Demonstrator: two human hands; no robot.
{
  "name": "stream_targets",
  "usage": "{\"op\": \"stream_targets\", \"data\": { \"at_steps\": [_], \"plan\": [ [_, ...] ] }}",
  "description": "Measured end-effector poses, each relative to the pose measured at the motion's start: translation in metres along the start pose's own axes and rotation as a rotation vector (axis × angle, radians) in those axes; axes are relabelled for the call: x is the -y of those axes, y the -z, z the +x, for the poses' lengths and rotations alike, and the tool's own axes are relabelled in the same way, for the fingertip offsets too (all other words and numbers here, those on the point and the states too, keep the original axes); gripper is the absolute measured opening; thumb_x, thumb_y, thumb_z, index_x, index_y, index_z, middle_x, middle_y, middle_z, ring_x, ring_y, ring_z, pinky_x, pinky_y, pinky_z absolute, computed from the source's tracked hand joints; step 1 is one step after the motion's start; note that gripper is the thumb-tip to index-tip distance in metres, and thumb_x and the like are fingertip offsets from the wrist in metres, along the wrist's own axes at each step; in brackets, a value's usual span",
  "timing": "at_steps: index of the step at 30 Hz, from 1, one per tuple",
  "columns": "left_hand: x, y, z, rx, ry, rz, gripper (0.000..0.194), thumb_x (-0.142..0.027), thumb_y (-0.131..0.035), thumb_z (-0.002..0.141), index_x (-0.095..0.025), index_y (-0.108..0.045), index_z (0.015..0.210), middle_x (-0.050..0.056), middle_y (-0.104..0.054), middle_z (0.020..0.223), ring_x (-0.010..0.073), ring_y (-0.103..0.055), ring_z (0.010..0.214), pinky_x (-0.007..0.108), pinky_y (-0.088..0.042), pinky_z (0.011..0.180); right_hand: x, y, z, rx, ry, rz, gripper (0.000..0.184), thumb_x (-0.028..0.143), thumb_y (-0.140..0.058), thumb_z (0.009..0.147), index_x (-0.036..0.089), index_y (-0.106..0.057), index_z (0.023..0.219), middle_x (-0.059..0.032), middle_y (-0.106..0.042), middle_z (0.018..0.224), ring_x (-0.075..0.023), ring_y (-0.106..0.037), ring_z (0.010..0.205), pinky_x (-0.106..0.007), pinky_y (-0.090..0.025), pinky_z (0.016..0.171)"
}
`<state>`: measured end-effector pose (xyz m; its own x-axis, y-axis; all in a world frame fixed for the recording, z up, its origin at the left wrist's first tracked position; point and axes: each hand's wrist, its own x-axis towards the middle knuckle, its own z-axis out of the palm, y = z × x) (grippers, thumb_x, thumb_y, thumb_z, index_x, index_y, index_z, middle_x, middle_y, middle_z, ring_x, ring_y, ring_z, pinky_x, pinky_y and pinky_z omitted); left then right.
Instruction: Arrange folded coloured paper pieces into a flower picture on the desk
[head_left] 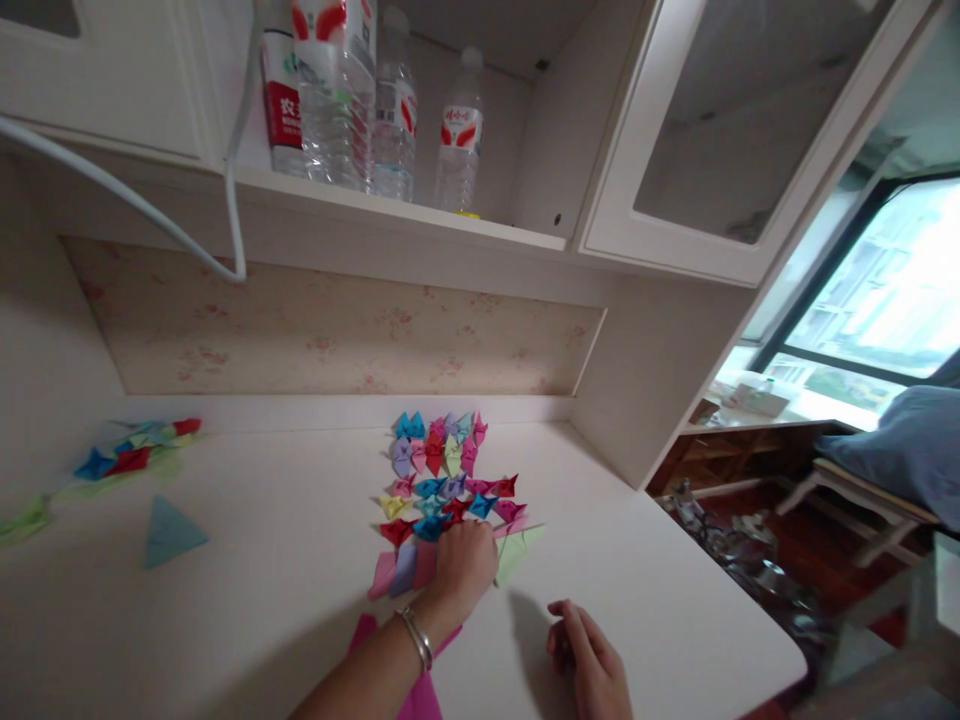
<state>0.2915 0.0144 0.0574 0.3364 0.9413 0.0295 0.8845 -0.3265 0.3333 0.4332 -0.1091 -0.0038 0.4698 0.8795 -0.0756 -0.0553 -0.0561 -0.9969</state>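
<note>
**Left hand (466,560) low over the front of the folded papers (435,455)**

The folded papers stand in rows on the white surface (285,530), running forward from the middle of its back edge. The left hand lies over the right part of the front rows, fingers bent downward and their tips hidden; I cannot tell what, if anything, they pinch. The right hand (592,665) is nearer the front, well apart from the rows, its fingers loosely curled and nothing seen in them.

The left forearm, with a silver bracelet (415,638), crosses above a magenta paper (424,700) and partly covers it. A pale green paper (517,552) sits just right of the left hand.

The back group shows two rows of about five. The middle group shows about twelve pieces in three rows, the last partly covered. In front, three larger pieces show left of the hand. One light blue paper (171,535) lies toward the left edge, with a cluster of coloured papers (142,450) by the back left corner. Four bottles (459,140) stand on the shelf (420,213) overhead.

A broad white stretch spans from the rows to the right edge, which ends in a rounded front corner; another separates the rows from the light blue paper.
</note>
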Motion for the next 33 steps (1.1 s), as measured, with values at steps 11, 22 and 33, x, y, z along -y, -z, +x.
{"op": "stream_targets", "data": {
  "at_steps": [11, 22, 33],
  "plan": [
    [-0.003, -0.007, 0.004, -0.009, -0.077, 0.103, 0.030, -0.016, -0.040, 0.088, -0.014, -0.070, 0.094, 0.016, -0.071, 0.092, 0.0266, -0.067, 0.089, 0.036, -0.052, 0.074, 0.003, -0.001, -0.002, 0.008, 0.024, -0.009, 0.044, 0.060, -0.059, 0.077, 0.017, -0.066, 0.082, 0.0006, -0.058, 0.058, -0.0158, -0.049, 0.055, -0.025, -0.036, 0.052],
    [-0.011, -0.007, 0.009, -0.066, -0.170, 0.163, 0.030, -0.038, -0.050, 0.086, -0.019, -0.072, 0.095, 0.014, -0.062, 0.108, 0.0298, -0.059, 0.100, 0.040, -0.051, 0.077, 0.009, -0.004, -0.008, 0.020, 0.025, -0.034, 0.041, 0.057, -0.055, 0.081, 0.018, -0.065, 0.084, 0.0009, -0.058, 0.059, -0.0159, -0.049, 0.056, -0.025, -0.037, 0.054],
    [-0.019, -0.015, 0.009, -0.022, -0.200, 0.178, 0.030, -0.028, -0.045, 0.090, -0.018, -0.073, 0.093, 0.013, -0.058, 0.111, 0.0272, -0.059, 0.095, 0.035, -0.051, 0.072, 0.009, -0.005, -0.009, 0.039, 0.043, -0.108, 0.041, 0.057, -0.054, 0.082, 0.018, -0.067, 0.085, 0.0010, -0.058, 0.058, -0.0161, -0.050, 0.056, -0.025, -0.036, 0.054]
  ]
}}
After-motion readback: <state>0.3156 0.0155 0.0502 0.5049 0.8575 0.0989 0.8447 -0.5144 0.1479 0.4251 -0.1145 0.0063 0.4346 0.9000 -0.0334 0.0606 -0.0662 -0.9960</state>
